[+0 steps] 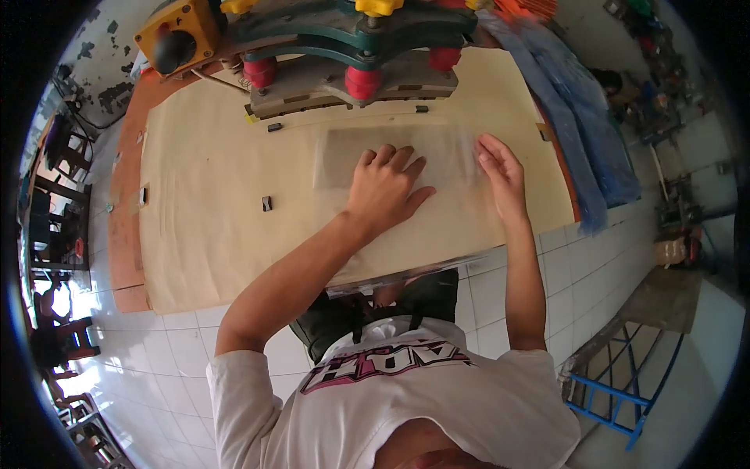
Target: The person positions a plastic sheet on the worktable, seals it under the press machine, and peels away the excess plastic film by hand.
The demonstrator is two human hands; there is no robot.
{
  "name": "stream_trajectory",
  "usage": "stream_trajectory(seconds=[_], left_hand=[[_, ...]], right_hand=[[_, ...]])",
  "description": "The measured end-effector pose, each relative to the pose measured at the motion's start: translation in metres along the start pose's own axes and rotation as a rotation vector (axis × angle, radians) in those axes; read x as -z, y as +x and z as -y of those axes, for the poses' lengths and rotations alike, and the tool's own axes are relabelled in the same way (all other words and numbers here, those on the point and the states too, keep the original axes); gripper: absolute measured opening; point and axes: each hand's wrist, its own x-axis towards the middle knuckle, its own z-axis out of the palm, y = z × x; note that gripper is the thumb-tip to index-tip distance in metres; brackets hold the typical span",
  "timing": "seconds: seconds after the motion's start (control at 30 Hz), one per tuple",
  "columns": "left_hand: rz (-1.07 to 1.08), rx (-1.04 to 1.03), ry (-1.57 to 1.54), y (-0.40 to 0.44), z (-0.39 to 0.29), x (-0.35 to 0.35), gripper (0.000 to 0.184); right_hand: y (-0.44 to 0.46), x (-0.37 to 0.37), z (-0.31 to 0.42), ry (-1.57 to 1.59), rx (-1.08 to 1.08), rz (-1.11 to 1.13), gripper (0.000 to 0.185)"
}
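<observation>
A clear plastic bag [453,148] lies flat on the cream-covered table [203,234], with a greyish flat piece [340,148] showing through its left part. My left hand [387,187] rests palm down on the bag, its fingers slightly spread and pointing away from me. At the bag's right edge is my right hand [501,173], thumb and fingertips pressed together on the film. How much of the film lies between those fingertips is hard to make out.
A green machine [312,39] with red knobs spans the table's far side. A yellow box with a black button [176,47] stands at far left. Blue plastic sheets [582,117] drape over the right edge. Small dark blocks [267,204] dot the cover.
</observation>
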Motion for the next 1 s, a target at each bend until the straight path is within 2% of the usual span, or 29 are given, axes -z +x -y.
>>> stream_trajectory(seconds=[0.4, 0.7, 0.77, 0.8, 0.83, 0.9, 0.93, 0.97, 1.0], left_hand=[[-0.044, 0.025, 0.012, 0.003, 0.003, -0.007, 0.045], [-0.039, 0.025, -0.014, 0.001, 0.004, -0.008, 0.042], [-0.043, 0.029, -0.014, 0.001, 0.003, -0.008, 0.042], [-0.037, 0.028, -0.025, 0.0, 0.003, -0.007, 0.042], [-0.031, 0.026, -0.032, 0.001, 0.003, -0.006, 0.042], [-0.039, 0.027, -0.032, 0.0, 0.004, -0.007, 0.042], [-0.045, 0.022, -0.037, 0.0, 0.004, -0.007, 0.042], [-0.045, 0.026, -0.029, 0.0, 0.004, -0.006, 0.042], [-0.061, 0.018, -0.026, -0.001, 0.003, -0.004, 0.041]], right_hand=[[0.003, 0.003, -0.009, -0.028, 0.036, -0.046, 0.042], [0.023, 0.008, 0.005, -0.023, -0.078, 0.005, 0.042], [0.044, 0.014, 0.007, 0.028, -0.227, 0.069, 0.045], [0.052, 0.011, 0.019, -0.069, -0.28, 0.109, 0.043], [0.06, 0.008, 0.029, -0.067, -0.277, 0.118, 0.043], [0.075, 0.002, 0.044, -0.307, -0.347, 0.287, 0.041], [0.082, -0.001, 0.051, -0.335, -0.377, 0.43, 0.035], [0.086, -0.001, 0.049, -0.331, -0.373, 0.437, 0.035], [0.09, -0.001, 0.046, -0.361, -0.35, 0.543, 0.034]])
